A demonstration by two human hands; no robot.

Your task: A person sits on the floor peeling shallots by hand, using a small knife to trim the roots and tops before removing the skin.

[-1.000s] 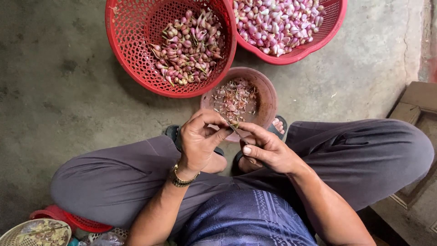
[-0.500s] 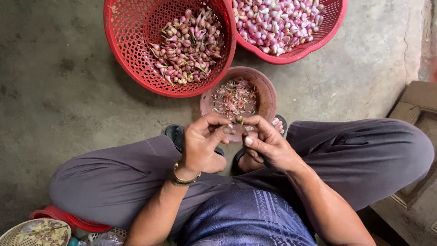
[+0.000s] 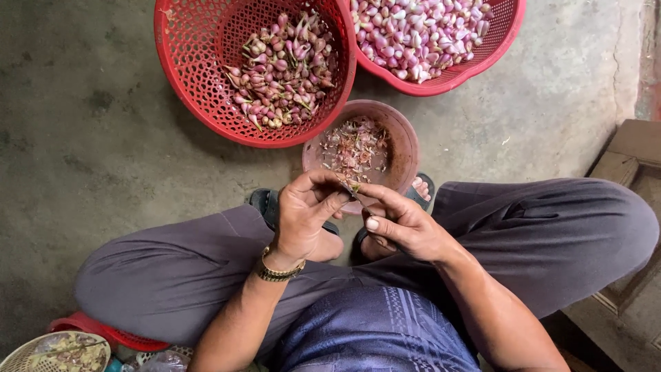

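My left hand (image 3: 308, 217) and my right hand (image 3: 399, 222) meet over my lap, fingertips pinched together on one small shallot (image 3: 354, 186) with a green sprout. The shallot is mostly hidden by my fingers. I cannot tell whether a blade is in my right hand. Just beyond my fingers sits a brown bowl (image 3: 406, 141) holding papery peelings. A red mesh basket (image 3: 189, 76) at the upper left holds unpeeled shallots with roots and sprouts. A second red basket (image 3: 447, 77) at the top holds clean pink peeled shallots.
I sit on a grey concrete floor (image 3: 89, 151) with legs folded, feet in dark sandals (image 3: 265, 203). A wooden step (image 3: 630, 158) lies at the right. A woven tray of scraps (image 3: 55, 353) and a low red stool (image 3: 96, 329) are at the lower left.
My hands stayed together over the brown bowl, with the fingers shifting slightly around the shallot. The baskets and bowl have not moved.
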